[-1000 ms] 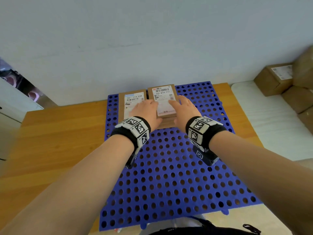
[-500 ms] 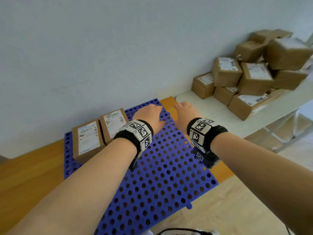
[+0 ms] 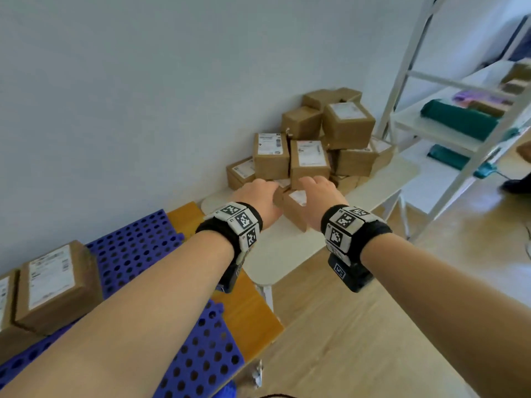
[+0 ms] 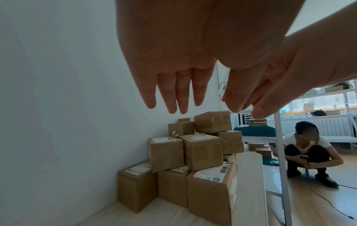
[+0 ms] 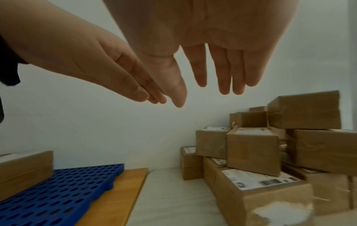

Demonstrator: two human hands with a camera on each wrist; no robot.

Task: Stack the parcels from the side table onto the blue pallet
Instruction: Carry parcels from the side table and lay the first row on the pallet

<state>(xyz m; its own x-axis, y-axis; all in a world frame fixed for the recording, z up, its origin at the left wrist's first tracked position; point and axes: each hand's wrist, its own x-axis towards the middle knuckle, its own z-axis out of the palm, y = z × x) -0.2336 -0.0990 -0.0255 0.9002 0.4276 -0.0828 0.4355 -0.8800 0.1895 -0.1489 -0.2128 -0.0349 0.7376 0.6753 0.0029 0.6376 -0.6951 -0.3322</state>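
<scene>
We hold our left hand [image 3: 258, 196] and right hand [image 3: 319, 193] out with fingers straight and loosely spread, gripping nothing. The nearest brown cardboard parcel [image 3: 296, 209] lies just below and between them, at the near edge of the white side table [image 3: 270, 254]. The perforated blue plastic pallet [image 3: 135, 248] waits left, mostly bare.

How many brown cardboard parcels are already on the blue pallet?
2 show on the blue perforated plastic pallet: one brown cardboard parcel at its far-left part, and a second parcel beside it, cut off by the picture edge. More may lie out of view.
</scene>
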